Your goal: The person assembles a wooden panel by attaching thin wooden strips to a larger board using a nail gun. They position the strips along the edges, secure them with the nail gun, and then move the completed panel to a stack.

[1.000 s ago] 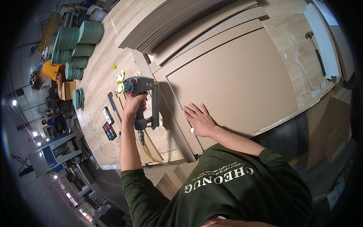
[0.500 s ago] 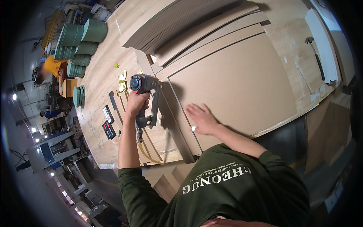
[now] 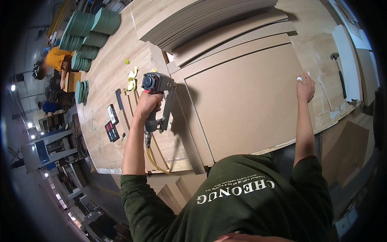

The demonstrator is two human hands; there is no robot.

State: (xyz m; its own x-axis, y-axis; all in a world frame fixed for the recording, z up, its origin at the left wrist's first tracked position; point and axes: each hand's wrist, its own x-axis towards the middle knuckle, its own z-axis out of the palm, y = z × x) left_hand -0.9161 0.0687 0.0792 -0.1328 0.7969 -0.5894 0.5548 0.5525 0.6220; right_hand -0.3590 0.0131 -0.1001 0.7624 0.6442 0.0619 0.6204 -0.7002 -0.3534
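left hand (image 3: 149,105) clasping nail gun (image 3: 164,84) | right hand (image 3: 306,88) at panel's (image 3: 246,101) right edge, grip unclear | panel between

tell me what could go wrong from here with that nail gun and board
The pneumatic nail gun is in the left hand; an accidental trigger pull might fire it. Its yellow hose reaches the near edge of the worktable and could snag. The bare right hand is at the right edge of the large brown board, which might scrape it.
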